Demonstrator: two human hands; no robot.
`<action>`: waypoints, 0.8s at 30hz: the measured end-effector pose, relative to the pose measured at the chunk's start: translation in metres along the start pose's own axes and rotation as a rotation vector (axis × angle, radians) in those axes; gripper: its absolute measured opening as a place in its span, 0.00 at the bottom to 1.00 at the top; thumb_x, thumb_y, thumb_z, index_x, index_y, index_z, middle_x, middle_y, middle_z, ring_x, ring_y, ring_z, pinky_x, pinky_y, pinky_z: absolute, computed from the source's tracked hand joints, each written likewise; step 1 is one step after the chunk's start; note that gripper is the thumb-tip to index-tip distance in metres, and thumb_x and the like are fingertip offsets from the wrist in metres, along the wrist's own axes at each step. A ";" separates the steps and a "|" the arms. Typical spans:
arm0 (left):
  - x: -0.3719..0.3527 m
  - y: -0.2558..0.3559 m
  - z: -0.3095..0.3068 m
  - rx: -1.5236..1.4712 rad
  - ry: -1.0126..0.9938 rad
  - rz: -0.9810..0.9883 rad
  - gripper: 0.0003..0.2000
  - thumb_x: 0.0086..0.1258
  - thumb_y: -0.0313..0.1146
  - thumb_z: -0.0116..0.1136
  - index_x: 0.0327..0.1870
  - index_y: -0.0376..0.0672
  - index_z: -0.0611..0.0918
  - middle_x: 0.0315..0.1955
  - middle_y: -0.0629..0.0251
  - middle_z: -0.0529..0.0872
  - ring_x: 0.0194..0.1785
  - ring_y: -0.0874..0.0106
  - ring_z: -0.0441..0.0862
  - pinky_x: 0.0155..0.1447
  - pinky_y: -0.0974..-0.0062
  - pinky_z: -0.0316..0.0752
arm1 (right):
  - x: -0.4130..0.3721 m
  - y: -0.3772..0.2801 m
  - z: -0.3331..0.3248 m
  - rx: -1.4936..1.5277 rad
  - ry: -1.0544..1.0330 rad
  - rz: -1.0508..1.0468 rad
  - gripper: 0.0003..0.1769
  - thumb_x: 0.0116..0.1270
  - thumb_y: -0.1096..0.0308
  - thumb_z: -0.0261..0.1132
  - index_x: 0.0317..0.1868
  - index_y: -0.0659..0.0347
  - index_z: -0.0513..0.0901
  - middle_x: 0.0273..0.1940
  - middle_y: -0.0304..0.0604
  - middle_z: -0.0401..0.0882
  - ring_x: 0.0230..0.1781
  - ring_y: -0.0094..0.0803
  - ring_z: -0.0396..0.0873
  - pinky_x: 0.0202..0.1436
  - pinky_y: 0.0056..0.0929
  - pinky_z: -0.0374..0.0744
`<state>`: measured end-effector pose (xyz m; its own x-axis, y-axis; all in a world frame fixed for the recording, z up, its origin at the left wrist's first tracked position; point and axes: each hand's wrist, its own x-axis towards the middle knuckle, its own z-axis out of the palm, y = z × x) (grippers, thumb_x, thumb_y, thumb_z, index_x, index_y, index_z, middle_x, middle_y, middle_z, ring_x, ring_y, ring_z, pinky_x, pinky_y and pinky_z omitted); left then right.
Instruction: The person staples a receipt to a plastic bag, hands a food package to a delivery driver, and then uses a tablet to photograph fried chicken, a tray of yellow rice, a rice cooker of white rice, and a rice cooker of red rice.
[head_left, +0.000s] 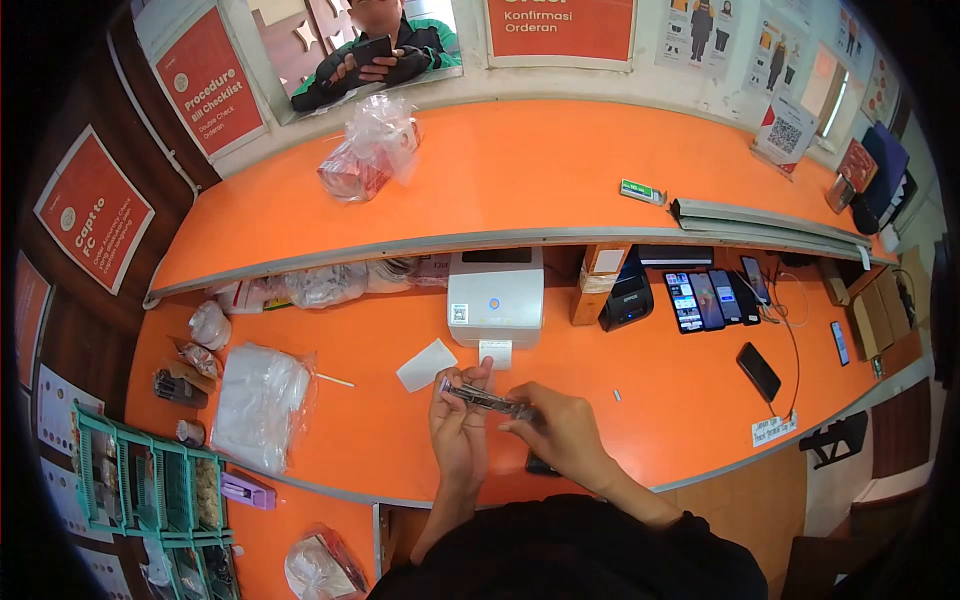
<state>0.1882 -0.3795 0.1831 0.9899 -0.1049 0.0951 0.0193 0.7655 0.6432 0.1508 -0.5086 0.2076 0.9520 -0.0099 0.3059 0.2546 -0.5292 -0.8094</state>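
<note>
Near the front edge of the orange counter, my left hand and my right hand hold a small dark metallic stapler-like tool between them. My left fingers close round its left end, and my right fingers pinch its right end. Just beyond the hands stands a white label printer with a printed slip coming out of its front. A loose white paper lies left of the slip. A dark object is partly hidden beneath my right hand.
Plastic bags lie at left, above a purple stapler and green racks. Several phones are at right, with a black phone nearer. A wrapped package sits on the upper shelf. A person stands beyond the opening.
</note>
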 end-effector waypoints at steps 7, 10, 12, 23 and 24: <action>0.004 -0.008 -0.004 0.006 -0.182 -0.033 0.22 0.71 0.44 0.39 0.56 0.34 0.60 0.58 0.49 0.63 0.68 0.58 0.54 0.71 0.60 0.48 | -0.004 0.012 -0.020 0.246 -0.324 0.132 0.07 0.64 0.71 0.54 0.41 0.65 0.74 0.24 0.42 0.72 0.22 0.26 0.71 0.23 0.26 0.69; 0.016 -0.010 -0.028 -0.107 -0.134 -0.038 0.32 0.70 0.52 0.32 0.65 0.35 0.50 0.66 0.52 0.52 0.70 0.62 0.48 0.72 0.63 0.44 | -0.011 0.021 -0.016 0.381 0.019 0.224 0.10 0.66 0.72 0.50 0.46 0.65 0.72 0.20 0.38 0.65 0.17 0.22 0.63 0.22 0.23 0.66; 0.021 -0.020 -0.041 -0.216 -0.066 -0.035 0.35 0.69 0.56 0.29 0.67 0.36 0.46 0.68 0.53 0.46 0.71 0.64 0.45 0.72 0.65 0.43 | -0.023 0.022 -0.006 0.431 0.442 0.276 0.20 0.64 0.77 0.49 0.57 0.63 0.65 0.22 0.42 0.64 0.18 0.28 0.64 0.25 0.25 0.68; 0.029 -0.021 -0.028 -0.456 -0.211 -0.054 0.36 0.67 0.56 0.36 0.68 0.40 0.45 0.69 0.55 0.44 0.72 0.65 0.41 0.72 0.67 0.39 | -0.045 0.052 -0.004 0.238 0.214 0.150 0.35 0.54 0.89 0.47 0.64 0.57 0.61 0.33 0.45 0.68 0.29 0.32 0.70 0.32 0.24 0.71; 0.029 -0.018 -0.032 -0.467 -0.220 -0.071 0.36 0.67 0.56 0.36 0.68 0.40 0.45 0.69 0.55 0.44 0.72 0.65 0.41 0.72 0.67 0.39 | -0.048 0.060 -0.013 0.490 0.196 0.346 0.34 0.55 0.88 0.46 0.64 0.56 0.61 0.33 0.41 0.68 0.26 0.27 0.70 0.28 0.22 0.71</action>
<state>0.2208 -0.3761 0.1500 0.9320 -0.2591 0.2535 0.1952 0.9480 0.2513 0.1180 -0.5507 0.1503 0.9561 -0.2910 0.0334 0.0296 -0.0177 -0.9994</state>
